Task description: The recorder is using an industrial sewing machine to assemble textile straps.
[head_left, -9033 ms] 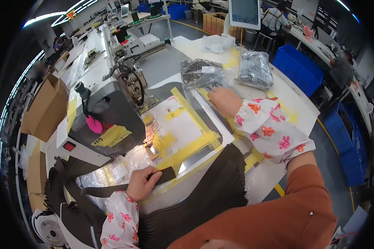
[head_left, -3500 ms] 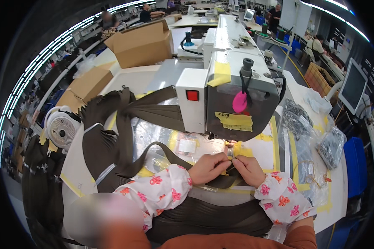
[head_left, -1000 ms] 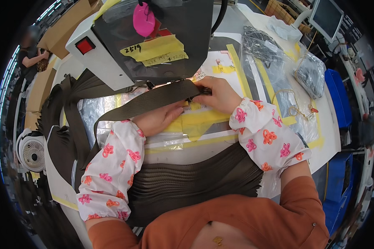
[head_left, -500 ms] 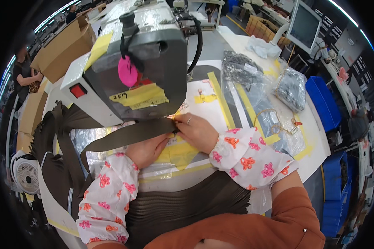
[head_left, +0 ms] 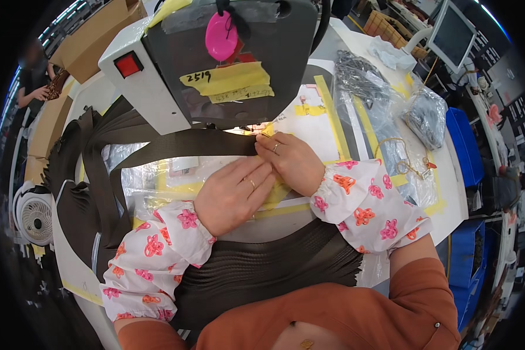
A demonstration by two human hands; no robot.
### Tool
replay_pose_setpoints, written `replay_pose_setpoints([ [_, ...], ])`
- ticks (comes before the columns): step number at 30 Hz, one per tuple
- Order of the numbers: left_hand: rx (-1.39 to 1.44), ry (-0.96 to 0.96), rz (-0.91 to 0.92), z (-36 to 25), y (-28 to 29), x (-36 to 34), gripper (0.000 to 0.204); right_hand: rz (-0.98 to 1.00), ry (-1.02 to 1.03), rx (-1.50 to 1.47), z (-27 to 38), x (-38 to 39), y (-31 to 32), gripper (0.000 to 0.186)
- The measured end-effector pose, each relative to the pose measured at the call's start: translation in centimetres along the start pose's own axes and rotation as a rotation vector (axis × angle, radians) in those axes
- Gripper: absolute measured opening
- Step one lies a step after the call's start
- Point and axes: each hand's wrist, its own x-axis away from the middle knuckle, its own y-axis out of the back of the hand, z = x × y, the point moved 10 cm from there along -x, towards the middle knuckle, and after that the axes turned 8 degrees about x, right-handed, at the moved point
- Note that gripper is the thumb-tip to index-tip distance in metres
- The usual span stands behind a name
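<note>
Both hands work close together under the sewing machine [head_left: 227,64] at the middle of the tabletop [head_left: 356,35]. The right hand [head_left: 291,163] pinches the end of a dark brown strap [head_left: 181,143] beneath the machine head, while the left hand [head_left: 233,195] lies flat, palm down, just beside it. 2 bags of dark parts [head_left: 391,99] lie along the right edge.

strap [head_left: 192,143]: dark olive-brown
sleeve covers [head_left: 367,204]: white, pink and orange flower print
machine [head_left: 227,58]: grey and white, red switch, pink tag, yellow tape
tabletop [head_left: 338,125]: white with yellow tape lines
bins [head_left: 464,146]: blue
</note>
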Motion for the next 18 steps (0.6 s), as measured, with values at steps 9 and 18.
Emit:
replay_pose_setpoints([
  [9,0.051,0.107,0.14,5.7,-2.1,0.6,0.026,0.03,-0.011,-0.017,-0.5,0.2,-0.3,0.03],
  [18,0.331,0.26,-0.014,8.8,-2.0,1.1,0.025,0.02,-0.066,-0.06,-1.1,0.1,-0.4,0.026],
])
